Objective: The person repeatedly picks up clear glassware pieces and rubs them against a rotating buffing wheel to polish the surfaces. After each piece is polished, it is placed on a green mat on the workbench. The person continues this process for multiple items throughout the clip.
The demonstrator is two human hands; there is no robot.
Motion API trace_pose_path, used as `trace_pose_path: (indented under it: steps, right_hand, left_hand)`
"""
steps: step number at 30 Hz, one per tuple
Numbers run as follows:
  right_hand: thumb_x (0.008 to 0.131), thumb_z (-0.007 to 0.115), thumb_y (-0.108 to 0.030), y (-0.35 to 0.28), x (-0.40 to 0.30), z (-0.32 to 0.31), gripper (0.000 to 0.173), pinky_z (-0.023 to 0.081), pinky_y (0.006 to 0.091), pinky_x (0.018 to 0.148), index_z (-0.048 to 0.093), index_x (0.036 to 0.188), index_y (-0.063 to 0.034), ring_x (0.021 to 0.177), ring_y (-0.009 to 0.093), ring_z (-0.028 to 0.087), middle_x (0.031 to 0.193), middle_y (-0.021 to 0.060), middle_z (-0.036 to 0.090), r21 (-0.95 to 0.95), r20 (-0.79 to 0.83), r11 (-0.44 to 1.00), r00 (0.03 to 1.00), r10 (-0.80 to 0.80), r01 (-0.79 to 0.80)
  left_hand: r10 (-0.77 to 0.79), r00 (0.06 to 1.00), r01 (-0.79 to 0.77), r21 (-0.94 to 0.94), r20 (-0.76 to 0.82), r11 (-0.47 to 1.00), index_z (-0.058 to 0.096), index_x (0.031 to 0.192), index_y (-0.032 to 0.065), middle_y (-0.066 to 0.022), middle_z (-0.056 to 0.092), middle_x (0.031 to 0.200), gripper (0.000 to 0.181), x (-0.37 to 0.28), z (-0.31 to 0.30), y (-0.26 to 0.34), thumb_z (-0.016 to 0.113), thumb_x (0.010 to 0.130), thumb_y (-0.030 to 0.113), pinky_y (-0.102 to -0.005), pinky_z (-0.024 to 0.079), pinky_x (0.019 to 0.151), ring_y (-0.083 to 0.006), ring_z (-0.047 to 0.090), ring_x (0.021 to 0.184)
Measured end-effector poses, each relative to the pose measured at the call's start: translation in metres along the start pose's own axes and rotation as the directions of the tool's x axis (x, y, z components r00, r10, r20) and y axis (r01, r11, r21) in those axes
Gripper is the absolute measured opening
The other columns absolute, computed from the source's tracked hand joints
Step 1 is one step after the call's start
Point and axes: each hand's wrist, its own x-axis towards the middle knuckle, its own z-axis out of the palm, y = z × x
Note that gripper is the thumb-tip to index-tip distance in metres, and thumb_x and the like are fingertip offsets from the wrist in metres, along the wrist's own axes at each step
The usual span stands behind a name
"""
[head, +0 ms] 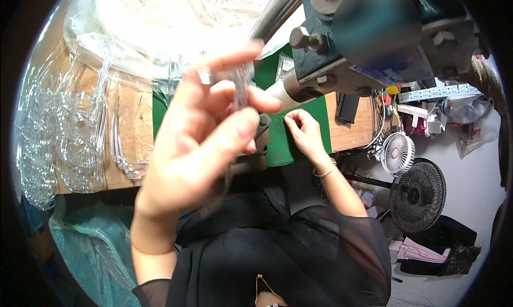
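My left hand (192, 147) is raised close to the camera and blurred by motion. Between its thumb and fingers it grips a clear plastic piece (241, 86), whose exact shape is smeared. Over the green mat (280, 154), my right hand (306, 133) has thumb and forefinger pinched together on a tiny part (283, 116), too small to identify. A dark metal block (262, 131) is partly hidden behind my left fingers. Just beyond my right hand, a white cylindrical tip (278, 94) juts from the machine.
A heavy bolted machine head (320, 46) overhangs the bench at upper right. Bundles of clear plastic pieces (82, 147) cover the wooden table's left side, below a large clear plastic bag (92, 30). A phone (347, 107), cables and two fans (397, 153) are at right.
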Motion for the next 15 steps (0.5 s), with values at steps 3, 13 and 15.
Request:
trace_pose_path:
  steps: [3,13,15]
  right_hand:
    - [0.081,0.061,-0.009,0.005,-0.003,0.012,0.009,0.046,0.0273,0.061,0.059,0.082,-0.0006,0.065,0.016,0.056,0.077,0.0085,0.058,0.015,-0.141,0.997,0.988,-0.067,0.07]
    - [0.084,0.06,-0.01,0.01,0.004,0.003,0.01,0.044,0.0226,0.063,0.059,0.086,-0.0003,0.068,0.01,0.054,0.076,0.0048,0.057,0.072,-0.03,0.997,0.999,-0.034,0.037]
    - [0.081,0.062,-0.009,0.01,0.003,0.006,0.008,0.043,0.0253,0.061,0.06,0.084,-0.0013,0.065,0.014,0.053,0.073,0.0049,0.054,0.005,-0.023,0.996,0.996,-0.091,0.092]
  left_hand:
    - [-0.018,0.993,0.018,-0.002,-0.117,1.0,0.04,0.126,-0.0036,-0.0156,0.059,0.103,0.051,-0.027,0.008,-0.007,0.057,0.087,0.024,-0.0212,0.045,0.069,-0.0106,0.053,0.071]
    - [-0.056,0.976,0.029,-0.126,-0.21,0.992,0.025,0.137,0.0011,-0.0205,0.052,0.122,0.059,-0.049,0.008,-0.034,0.055,0.088,0.013,-0.0201,0.048,0.055,-0.0142,0.061,0.065]
    - [-0.109,0.972,0.075,-0.167,-0.209,0.983,0.022,0.139,0.0023,-0.0205,0.048,0.126,0.062,-0.048,0.01,-0.032,0.055,0.087,0.012,-0.0203,0.048,0.055,-0.0149,0.062,0.066]
